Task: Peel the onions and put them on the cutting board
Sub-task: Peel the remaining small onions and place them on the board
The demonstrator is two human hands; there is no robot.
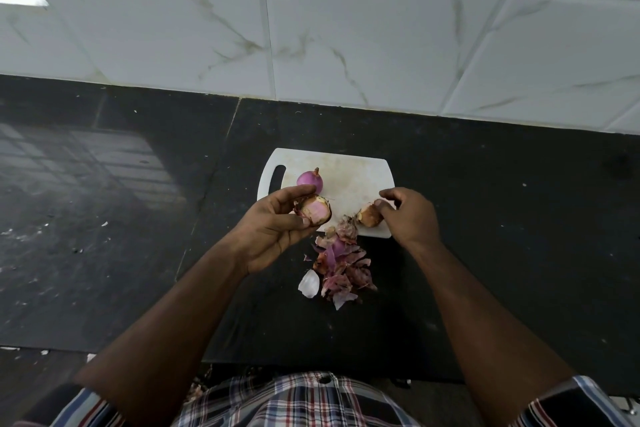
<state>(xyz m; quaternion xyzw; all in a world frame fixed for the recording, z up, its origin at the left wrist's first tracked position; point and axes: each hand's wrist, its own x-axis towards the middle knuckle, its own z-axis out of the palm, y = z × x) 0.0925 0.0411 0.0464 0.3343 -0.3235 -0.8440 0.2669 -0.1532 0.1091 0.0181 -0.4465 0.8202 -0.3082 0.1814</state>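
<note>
My left hand [277,225] holds a partly peeled onion [316,213] between thumb and fingers, just above the near left corner of the white cutting board [353,177]. Its pink flesh shows, with brown skin still at the edges. My right hand [408,215] pinches a brown piece of onion skin [370,215] over the board's near edge. A peeled purple onion [309,180] sits on the board near the handle slot, right behind my left fingers.
A heap of pink and brown onion peels [341,267] lies on the black counter [121,218] just in front of the board, between my forearms. A white tiled wall [311,28] rises behind the counter. White specks dot the counter's left side.
</note>
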